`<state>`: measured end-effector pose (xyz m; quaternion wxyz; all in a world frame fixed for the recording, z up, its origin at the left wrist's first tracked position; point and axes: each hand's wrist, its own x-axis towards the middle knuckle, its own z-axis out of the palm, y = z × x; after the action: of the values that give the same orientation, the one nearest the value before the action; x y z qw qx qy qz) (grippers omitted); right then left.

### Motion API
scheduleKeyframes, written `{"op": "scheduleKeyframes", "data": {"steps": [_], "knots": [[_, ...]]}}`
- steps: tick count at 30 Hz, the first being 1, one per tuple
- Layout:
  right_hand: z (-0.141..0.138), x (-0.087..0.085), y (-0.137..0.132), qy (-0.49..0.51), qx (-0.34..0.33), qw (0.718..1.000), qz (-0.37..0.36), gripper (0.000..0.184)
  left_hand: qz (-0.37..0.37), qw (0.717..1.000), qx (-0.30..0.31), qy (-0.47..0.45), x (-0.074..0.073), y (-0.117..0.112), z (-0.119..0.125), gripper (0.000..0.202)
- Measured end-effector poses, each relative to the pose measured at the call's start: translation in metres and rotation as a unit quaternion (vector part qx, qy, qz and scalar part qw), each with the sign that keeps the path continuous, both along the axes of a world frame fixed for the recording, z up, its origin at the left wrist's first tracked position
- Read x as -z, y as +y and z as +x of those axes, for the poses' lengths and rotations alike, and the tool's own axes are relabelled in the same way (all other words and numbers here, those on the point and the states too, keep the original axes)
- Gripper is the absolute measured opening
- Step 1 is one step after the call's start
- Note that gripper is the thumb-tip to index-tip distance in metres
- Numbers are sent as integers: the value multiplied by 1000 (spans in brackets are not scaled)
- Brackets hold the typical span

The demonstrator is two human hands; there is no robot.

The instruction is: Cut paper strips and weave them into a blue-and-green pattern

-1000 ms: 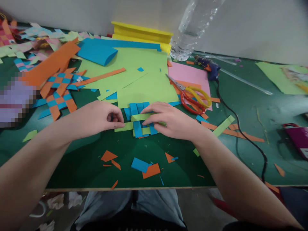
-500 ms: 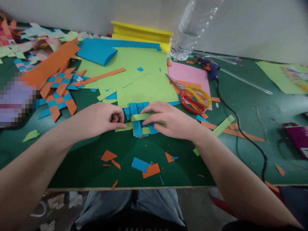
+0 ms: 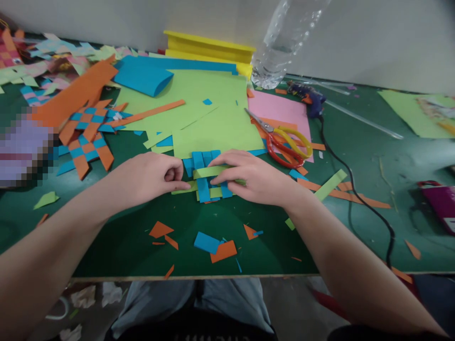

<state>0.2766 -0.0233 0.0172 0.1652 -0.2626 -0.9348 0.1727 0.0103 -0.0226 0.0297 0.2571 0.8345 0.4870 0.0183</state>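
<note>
A small weave of blue and light-green paper strips (image 3: 206, 180) lies on the green table (image 3: 124, 246) in front of me. My left hand (image 3: 149, 176) is curled, its fingers pinching the left end of a green strip (image 3: 183, 188) of the weave. My right hand (image 3: 249, 177) lies on the weave's right side, fingers bent and pressing on the strips, its fingertips on a green strip (image 3: 209, 171).
Green sheets (image 3: 213, 123), a pink sheet (image 3: 280, 109), scissors (image 3: 284, 139), a glue gun (image 3: 307, 99) with its black cord, a clear bottle (image 3: 280, 42), folded blue (image 3: 142, 78) and yellow paper (image 3: 209, 47). Finished orange-blue weaves (image 3: 87, 137) lie left. Scraps litter the front.
My left hand has slid slightly right, drawing the green strip's end closer to the weave. The right hand stays on the weave.
</note>
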Motion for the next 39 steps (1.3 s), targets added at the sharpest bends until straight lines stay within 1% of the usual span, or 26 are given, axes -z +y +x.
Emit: {"op": "scheduleKeyframes", "data": {"steps": [8,14,24,33,36,39], "knots": [[1,0,0,-4,0,1000,5,32,19,1000,-3,-19,0,0,4,42],[0,0,0,-3,-3,1000,0,32,2,1000,-15,-11,0,-1,8,39],[0,0,0,10,-10,1000,4,32,26,1000,-4,-11,3,-2,13,33],[0,0,0,5,-10,1000,7,32,48,999,3,-14,6,-3,16,32],[0,-1,0,1,-8,1000,10,33,63,998,9,-24,6,-3,17,29],[0,-1,-1,-1,-6,1000,13,33,60,998,10,-27,5,-2,17,25]]}}
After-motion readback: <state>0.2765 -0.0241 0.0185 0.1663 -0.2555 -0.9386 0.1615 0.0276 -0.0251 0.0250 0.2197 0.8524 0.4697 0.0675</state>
